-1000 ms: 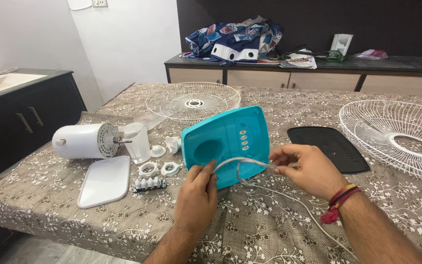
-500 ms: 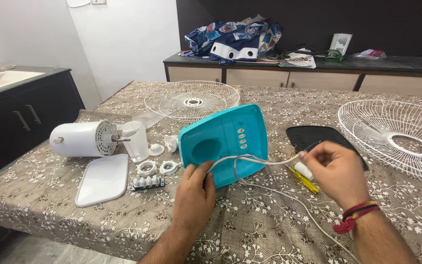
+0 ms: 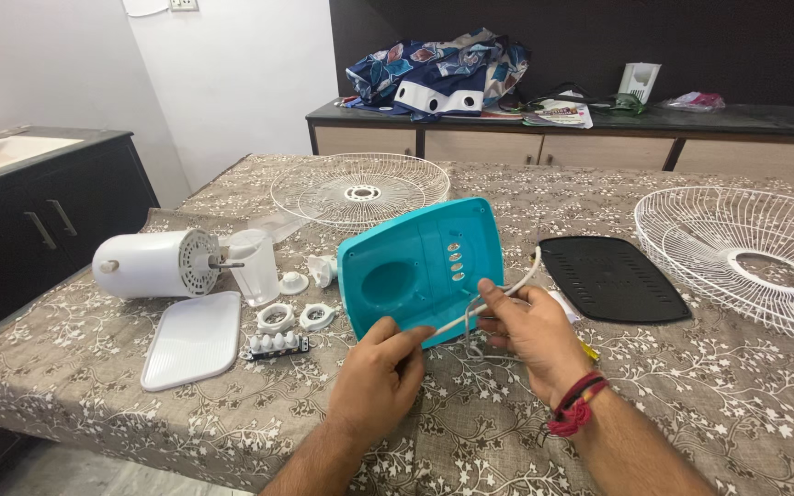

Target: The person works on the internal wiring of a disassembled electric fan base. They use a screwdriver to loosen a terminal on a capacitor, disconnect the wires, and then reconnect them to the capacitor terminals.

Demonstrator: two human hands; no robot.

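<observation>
Both hands work at a white cord (image 3: 507, 292) in front of a teal cover (image 3: 422, 267), which stands tilted on its lower edge near the middle of the counter (image 3: 691, 386), its hollow inner side toward the camera. The left hand (image 3: 379, 375) pinches the cord's lower stretch between thumb and fingers, just below the cover's bottom edge; the right hand (image 3: 533, 329) is closed on the cord a little farther along, and from it the cord rises to a free end beside the cover's right edge. More thin wire loops on the cloth under the right hand (where it leads cannot be told). A red thread band (image 3: 573, 408) circles the right wrist. Left of the cover lie a white motor (image 3: 153, 264), a white plate (image 3: 193, 338), two white ring nuts (image 3: 296, 318) and a small switch block (image 3: 275, 344). Just right of the hands rests a black panel (image 3: 613, 278). Two white wire grilles sit farther off: one (image 3: 360, 190) behind the cover, the other (image 3: 751, 257) at the far right.
</observation>
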